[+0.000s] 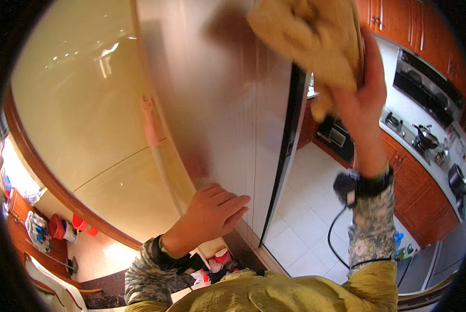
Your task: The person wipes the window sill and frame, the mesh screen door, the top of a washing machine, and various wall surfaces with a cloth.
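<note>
My right hand point(363, 97) is raised and grips a bunched tan-yellow cloth point(311, 39) in front of the upper part of a frosted glass sliding door point(233, 128). Whether the cloth touches the glass I cannot tell. Lower down, my left hand point(211, 214) hangs before the door's lower part, its fingers loosely bent and thumb a little apart, with nothing visible in it. Both wrists wear black bands, and a black cable point(332, 230) runs from the right one.
A pole with a pink end point(150, 121) leans against the glossy tiled wall point(81, 97). Past the door's black edge point(285, 148) lies a kitchen with a white tiled floor point(307, 218), a wok point(427, 136) and a saucepan point(457, 181). A chair point(47, 279) stands lower left, red buckets point(84, 225) behind.
</note>
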### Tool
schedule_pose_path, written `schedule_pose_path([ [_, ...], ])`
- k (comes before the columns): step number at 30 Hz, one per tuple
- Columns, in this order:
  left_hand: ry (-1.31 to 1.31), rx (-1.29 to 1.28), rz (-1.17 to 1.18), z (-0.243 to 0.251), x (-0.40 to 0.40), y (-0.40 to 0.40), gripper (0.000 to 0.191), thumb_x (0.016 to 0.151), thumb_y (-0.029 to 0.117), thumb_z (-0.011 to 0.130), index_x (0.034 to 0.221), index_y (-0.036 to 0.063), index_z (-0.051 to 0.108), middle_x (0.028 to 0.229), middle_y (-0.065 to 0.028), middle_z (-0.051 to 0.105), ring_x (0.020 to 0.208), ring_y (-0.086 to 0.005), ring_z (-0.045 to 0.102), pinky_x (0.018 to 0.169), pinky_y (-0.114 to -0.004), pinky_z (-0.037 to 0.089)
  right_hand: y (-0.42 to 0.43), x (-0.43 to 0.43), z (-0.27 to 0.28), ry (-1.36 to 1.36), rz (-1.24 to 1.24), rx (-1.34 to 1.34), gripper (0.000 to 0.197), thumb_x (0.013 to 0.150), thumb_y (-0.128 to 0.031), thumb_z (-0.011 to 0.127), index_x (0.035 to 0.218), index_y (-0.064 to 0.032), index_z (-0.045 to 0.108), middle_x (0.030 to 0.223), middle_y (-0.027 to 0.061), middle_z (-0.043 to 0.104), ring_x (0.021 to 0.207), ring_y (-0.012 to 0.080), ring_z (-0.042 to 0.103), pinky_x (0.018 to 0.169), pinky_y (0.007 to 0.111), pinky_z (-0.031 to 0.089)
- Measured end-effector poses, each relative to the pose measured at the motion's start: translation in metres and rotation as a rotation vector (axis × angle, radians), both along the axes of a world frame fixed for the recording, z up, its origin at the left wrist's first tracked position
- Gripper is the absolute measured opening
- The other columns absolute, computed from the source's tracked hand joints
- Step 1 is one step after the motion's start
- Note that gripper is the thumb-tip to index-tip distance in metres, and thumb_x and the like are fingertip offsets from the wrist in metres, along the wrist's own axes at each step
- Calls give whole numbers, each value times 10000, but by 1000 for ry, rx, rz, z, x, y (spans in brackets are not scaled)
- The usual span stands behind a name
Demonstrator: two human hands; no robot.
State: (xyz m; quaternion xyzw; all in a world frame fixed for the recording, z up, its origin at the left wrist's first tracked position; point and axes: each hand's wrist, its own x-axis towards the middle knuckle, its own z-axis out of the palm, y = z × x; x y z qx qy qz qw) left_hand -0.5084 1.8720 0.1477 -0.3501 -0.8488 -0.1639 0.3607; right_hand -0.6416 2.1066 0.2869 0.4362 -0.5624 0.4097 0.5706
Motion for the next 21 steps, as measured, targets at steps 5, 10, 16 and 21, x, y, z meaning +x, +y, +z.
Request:
schedule_pose_path([
  [5,26,-2,203,-4,32,-27,224,657,42,697,867,64,621,679,-58,596,560,-230,537,564,-346,435,-64,-30,81,134,291,23,579,761,25,553,1302,18,346,1188,181,500,1051,280,524,893,341,438],
  [10,6,55,407,-7,59,-32,215,654,40,701,850,67,618,648,-62,593,552,-236,540,556,-348,430,-100,-7,4,350,-175,231,605,534,-171,663,1126,-196,545,1127,85,533,957,298,488,803,420,384],
  [16,-111,84,428,-25,63,-5,205,696,110,657,895,100,609,646,-59,593,581,-253,568,581,-356,444,-95,16,-202,233,40,653,219,634,-289,571,845,-276,630,1100,-24,545,962,209,472,806,412,364],
  [21,-467,88,591,-99,52,14,252,714,148,679,954,113,610,758,-101,607,694,-308,587,645,-397,480,-82,14,-261,257,146,774,227,663,-281,557,879,-284,627,1123,-34,545,962,210,469,803,388,366],
])
